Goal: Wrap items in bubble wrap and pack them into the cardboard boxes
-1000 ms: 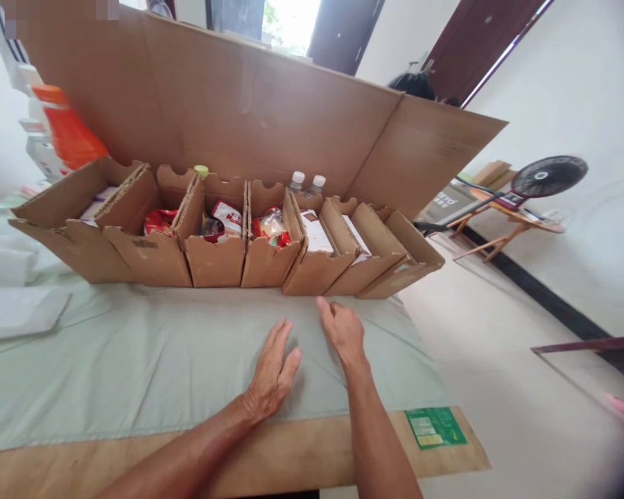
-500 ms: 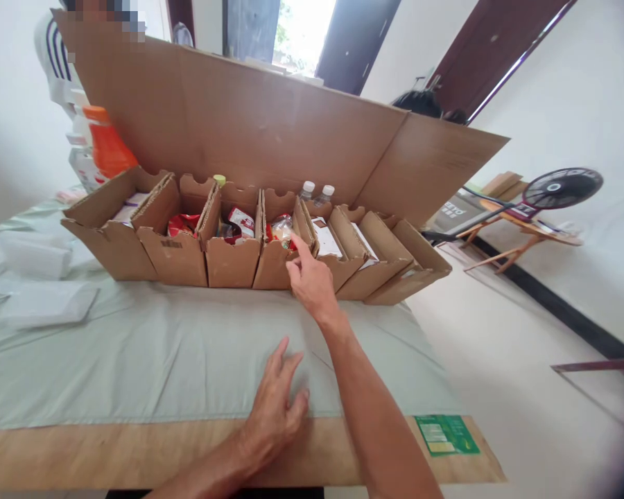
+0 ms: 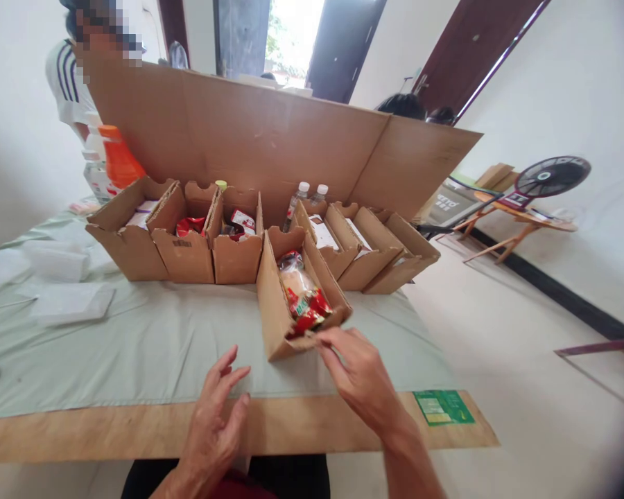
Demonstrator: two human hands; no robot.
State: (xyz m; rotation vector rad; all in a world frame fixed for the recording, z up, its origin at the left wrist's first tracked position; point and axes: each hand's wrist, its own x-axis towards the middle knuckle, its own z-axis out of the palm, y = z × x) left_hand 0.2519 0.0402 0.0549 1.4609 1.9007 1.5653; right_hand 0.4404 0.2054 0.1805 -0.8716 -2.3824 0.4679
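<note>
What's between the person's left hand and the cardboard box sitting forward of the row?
Just a stretch of pale green cloth separates the left hand from that cardboard box, as the head view shows.

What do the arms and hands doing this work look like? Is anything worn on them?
They are a person's: the left hand and right hand show no gloves or watch. The visible forearms have no sleeves or cables.

Wooden table, pale green cloth over most, green label on bare front edge. On cloth: row of cardboard bins, front bin ahead, white packets left.
</note>
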